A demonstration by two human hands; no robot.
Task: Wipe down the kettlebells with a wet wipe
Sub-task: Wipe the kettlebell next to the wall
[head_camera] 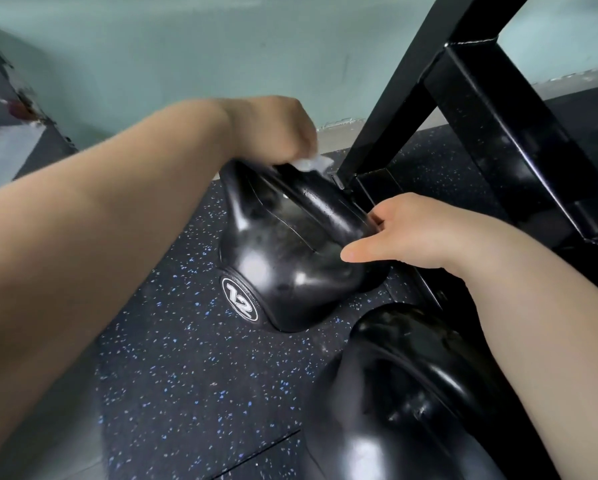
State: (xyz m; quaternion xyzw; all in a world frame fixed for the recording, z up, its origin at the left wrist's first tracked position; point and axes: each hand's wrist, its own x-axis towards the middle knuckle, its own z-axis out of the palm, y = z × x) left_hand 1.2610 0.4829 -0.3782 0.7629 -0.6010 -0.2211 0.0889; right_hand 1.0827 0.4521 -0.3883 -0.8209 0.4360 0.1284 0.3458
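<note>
The left hand (pixel 273 129) has its grip bunched shut on the wet wipe (pixel 311 164), pressed to the far end of the kettlebell (pixel 290 258) handle. That handle's long axis runs from this grip toward the right hand (pixel 411 233), whose grip lies loosely apart, steadying the near end. The kettlebell marked 12 rests on the floor (pixel 186 375); a second kettlebell (pixel 394 393) stands nearer the person.

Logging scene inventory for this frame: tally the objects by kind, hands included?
Kettlebells: 2 (12 kettlebell, near kettlebell)
Wet wipe: 1 (wet wipe, in the left hand)
Hands: 2 (left hand, right hand)
Black metal rack frame: 1 (rack frame)
Total: 6
</note>
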